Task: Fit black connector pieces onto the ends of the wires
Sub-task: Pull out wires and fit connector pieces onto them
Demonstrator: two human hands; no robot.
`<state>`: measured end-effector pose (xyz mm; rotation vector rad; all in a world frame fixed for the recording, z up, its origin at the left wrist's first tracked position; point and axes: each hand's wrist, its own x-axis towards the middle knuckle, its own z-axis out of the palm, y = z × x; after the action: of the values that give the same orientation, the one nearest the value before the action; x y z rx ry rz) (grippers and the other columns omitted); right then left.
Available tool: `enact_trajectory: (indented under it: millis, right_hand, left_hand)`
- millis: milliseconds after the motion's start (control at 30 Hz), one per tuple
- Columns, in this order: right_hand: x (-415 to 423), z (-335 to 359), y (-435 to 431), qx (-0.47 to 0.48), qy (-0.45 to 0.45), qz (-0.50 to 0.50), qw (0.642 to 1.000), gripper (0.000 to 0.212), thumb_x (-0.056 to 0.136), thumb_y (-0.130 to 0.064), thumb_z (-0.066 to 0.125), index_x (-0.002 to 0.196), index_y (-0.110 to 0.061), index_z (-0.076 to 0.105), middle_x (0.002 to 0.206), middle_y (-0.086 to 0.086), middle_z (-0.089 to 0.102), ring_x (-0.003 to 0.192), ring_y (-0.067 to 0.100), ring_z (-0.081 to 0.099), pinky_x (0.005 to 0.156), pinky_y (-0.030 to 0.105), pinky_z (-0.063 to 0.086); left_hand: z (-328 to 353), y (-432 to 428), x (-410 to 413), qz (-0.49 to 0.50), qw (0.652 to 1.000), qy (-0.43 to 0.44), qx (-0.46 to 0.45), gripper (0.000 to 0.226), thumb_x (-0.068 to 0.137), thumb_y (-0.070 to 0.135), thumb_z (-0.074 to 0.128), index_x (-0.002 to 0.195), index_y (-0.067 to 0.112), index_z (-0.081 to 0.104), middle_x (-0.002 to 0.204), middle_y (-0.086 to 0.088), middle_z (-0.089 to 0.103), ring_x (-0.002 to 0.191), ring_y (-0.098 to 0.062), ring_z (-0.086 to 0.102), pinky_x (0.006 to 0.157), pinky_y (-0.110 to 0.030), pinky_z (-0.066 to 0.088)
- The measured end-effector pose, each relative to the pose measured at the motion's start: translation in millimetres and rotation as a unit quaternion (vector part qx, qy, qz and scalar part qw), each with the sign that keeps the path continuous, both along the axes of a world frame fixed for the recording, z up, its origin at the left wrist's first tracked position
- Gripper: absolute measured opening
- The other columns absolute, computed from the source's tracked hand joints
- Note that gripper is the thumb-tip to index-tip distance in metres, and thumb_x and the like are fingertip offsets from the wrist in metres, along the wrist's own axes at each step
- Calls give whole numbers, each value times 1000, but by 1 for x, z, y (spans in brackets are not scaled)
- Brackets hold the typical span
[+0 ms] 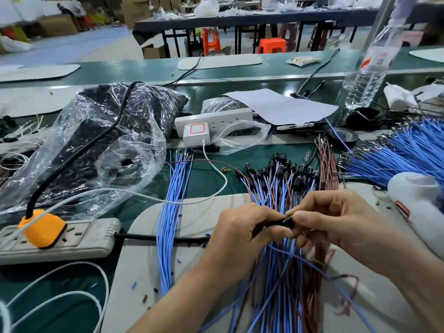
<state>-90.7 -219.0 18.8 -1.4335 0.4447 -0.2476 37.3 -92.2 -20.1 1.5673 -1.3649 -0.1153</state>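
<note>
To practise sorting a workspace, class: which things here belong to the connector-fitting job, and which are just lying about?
Job: black connector piece, held between left hand and right hand; blue wires; brown wires; fitted wires.
Lying about: water bottle; orange plug; white charger; sheet of paper; tape roll.

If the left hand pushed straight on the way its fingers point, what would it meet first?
Probably the right hand, whose fingertips pinch the same small black plastic connector piece that the left hand grips.

A green bench [201,181] carries a grey power strip [79,241], loose blue wires [167,236], a plastic bag [96,140] and a water bottle [367,75]
</note>
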Motion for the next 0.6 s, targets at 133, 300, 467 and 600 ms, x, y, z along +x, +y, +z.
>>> enact_trajectory:
  millis: [133,300,467,600]
  right_hand:
    - [-2,0,0,-28,-5,3,1000,12,65,-6,70,71,5,68,66,28,66,54,30,67,50,29,56]
    - [2,-2,2,-19,-19,-17,999,6,65,-9,69,67,-7,74,69,25,68,56,27,68,51,27,56]
    - [9,-12,9,-3,-57,-57,997,15,68,-13,68,74,-1,74,65,20,68,52,23,66,50,24,54]
    - [10,-14,10,-13,-93,-76,993,14,67,-18,69,70,-5,71,62,14,67,50,19,61,49,22,52]
  left_hand:
    - [-1,0,-2,1,1000,27,-1,22,73,25,73,85,8,75,72,2,69,65,-6,59,63,-22,47]
    - [-2,-2,-2,1,996,91,8,20,72,24,73,83,8,74,71,5,68,61,-6,60,61,-27,50]
    - [2,-3,0,27,994,102,16,21,72,27,71,84,10,73,69,7,67,65,-9,60,66,-28,49]
    - [5,-2,0,56,998,37,9,19,78,35,68,87,19,73,71,16,61,75,-6,56,80,-36,46]
